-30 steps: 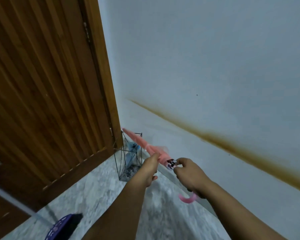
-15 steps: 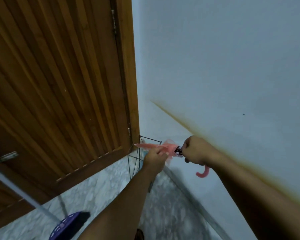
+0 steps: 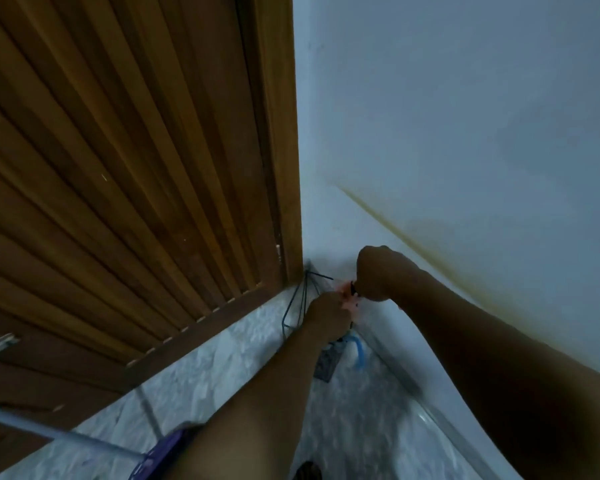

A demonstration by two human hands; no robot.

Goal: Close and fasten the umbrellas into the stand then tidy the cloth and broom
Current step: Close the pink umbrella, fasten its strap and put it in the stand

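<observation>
Both hands work in the corner where the slatted wooden door (image 3: 118,188) meets the pale wall (image 3: 465,116). The left hand (image 3: 328,311) is curled around the pink umbrella (image 3: 347,299), of which only a small pink patch shows between the two hands. The right hand (image 3: 378,273) is fisted just beside it, fingers closed on the umbrella's handle end, with a small dark part showing at the fingertips. The black wire stand (image 3: 305,299) sits on the marble floor (image 3: 222,375) in the corner, directly beyond the left hand. A blue curved handle (image 3: 357,353) shows at the stand, below the left wrist. At lower left, the broom (image 3: 160,457), with a purple head and pale grey pole, lies across the floor, partly covered by the left forearm.
</observation>
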